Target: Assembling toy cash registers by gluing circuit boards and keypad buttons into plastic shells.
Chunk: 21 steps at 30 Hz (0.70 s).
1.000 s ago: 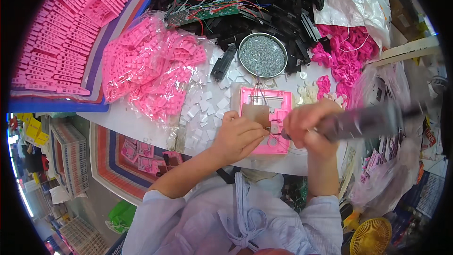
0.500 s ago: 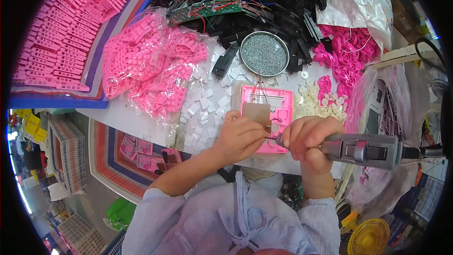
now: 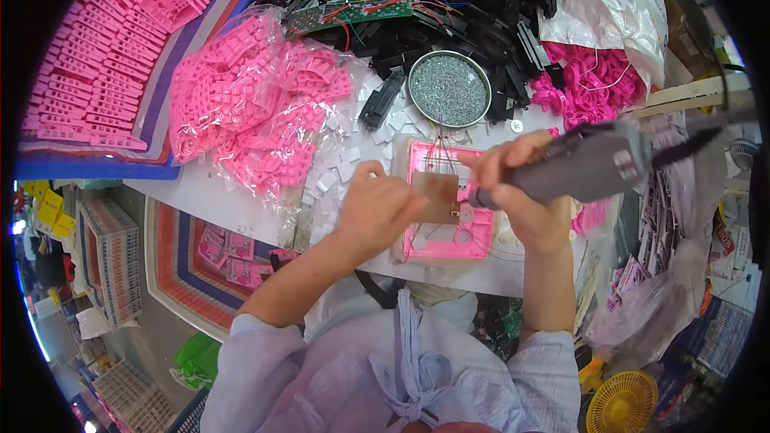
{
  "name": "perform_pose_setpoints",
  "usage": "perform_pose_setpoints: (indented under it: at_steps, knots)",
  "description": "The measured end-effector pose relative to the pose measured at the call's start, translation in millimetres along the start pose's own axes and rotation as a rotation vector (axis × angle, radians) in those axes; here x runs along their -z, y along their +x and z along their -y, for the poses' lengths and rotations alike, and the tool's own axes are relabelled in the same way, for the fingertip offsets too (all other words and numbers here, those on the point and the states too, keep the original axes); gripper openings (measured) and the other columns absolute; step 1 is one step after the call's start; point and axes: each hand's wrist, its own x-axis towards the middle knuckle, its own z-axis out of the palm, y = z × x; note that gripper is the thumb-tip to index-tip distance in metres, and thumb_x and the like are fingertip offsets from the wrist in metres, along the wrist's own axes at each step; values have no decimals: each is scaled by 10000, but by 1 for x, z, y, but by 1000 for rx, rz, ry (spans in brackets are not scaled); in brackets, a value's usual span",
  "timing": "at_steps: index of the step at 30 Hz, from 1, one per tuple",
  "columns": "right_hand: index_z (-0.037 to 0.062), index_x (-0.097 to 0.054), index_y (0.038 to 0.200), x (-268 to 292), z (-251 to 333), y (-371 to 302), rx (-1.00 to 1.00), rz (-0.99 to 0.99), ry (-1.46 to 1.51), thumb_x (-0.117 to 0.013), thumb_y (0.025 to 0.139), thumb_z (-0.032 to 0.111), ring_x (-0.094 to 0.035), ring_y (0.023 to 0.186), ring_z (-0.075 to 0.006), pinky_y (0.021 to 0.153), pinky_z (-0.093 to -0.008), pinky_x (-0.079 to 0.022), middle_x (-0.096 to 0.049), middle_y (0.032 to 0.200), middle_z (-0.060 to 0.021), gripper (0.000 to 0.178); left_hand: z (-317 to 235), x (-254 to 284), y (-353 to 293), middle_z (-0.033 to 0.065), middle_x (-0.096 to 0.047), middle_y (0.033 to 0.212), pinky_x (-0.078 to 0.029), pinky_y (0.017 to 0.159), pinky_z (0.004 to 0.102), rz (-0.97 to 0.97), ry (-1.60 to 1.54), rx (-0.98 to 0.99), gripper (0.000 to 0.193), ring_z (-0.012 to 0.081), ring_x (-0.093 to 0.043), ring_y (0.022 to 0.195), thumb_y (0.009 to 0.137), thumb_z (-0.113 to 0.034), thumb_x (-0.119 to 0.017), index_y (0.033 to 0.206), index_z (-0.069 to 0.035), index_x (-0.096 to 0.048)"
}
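Your right hand point(image 3: 536, 223) was wrapped around a grey power screwdriver point(image 3: 581, 162), its front end over the right side of the brown board point(image 3: 435, 199), while your left hand point(image 3: 375, 210) was curled with bent fingers by the board's left edge, too blurred to tell whether they pinched anything. The board lay over the pink casing point(image 3: 439, 249), which sat on the white tabletop point(image 3: 228, 207) in front of you, just below a round dish point(image 3: 458, 126) of small metal pieces point(image 3: 447, 88).
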Motion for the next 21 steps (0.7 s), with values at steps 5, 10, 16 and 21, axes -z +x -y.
perform_pose_setpoints:
  at_steps: [5,10,16,21]
  knots:
    - [3,-515,1111,4,-30,-4,107,-45,-99,-676,882,-36,-621,721,-137,829,-378,-566,-610,776,-70,283,-22,-5,6,-12,-698,930,-382,883,418,13,53,-205,179,145,-667,935,822,-254,-763,790,-128,-640]
    - [7,-493,1078,14,-53,-14,183,-2,-204,-656,911,-13,-615,704,-144,704,-328,-555,-607,794,-83,235,-23,-20,-9,11,-686,1078,-379,898,426,132,121,-83,193,132,-654,1006,826,-261,-752,811,-116,-626]
    - [86,-431,1048,8,-58,-10,143,-27,-192,-662,942,107,-503,578,-145,668,-377,-505,-529,696,-52,255,-23,-21,-15,23,-676,1155,-387,886,411,117,71,-53,187,134,-649,1011,833,-240,-738,857,-107,-609]
    - [83,-429,1017,2,-58,-10,175,20,-240,-674,936,101,-510,587,-154,674,-390,-514,-536,707,-58,259,-24,-20,-15,10,-674,1163,-381,888,408,100,17,-19,185,128,-645,999,820,-226,-744,876,-119,-603]
